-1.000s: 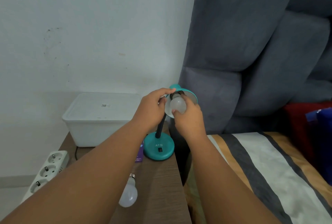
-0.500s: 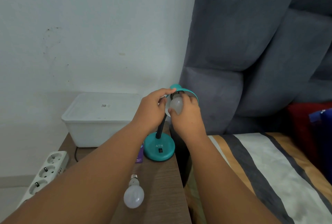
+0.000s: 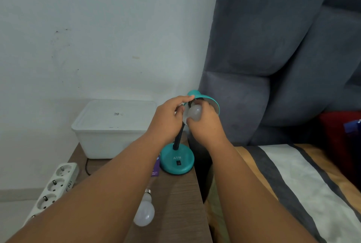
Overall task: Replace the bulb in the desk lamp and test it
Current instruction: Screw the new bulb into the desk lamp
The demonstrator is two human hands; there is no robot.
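My left hand point(image 3: 169, 118) clamps rim of teal metal lamp shade point(image 3: 207, 98), frame centre. My right hand point(image 3: 206, 125) wraps frosted white bulb point(image 3: 193, 113) seated at socket. Step, I judge: screwing bulb; in or out, cannot tell. Second white bulb point(image 3: 145, 213) lies on brown wooden table point(image 3: 181, 199), lower centre. Next: twist without tilting, then rocker switch point(image 3: 178, 163) on teal base.

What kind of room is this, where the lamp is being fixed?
Most likely a bedroom: a padded grey headboard stands against the wall, a striped bedsheet lies below it, and the teal lamp sits on a small wooden bedside table.
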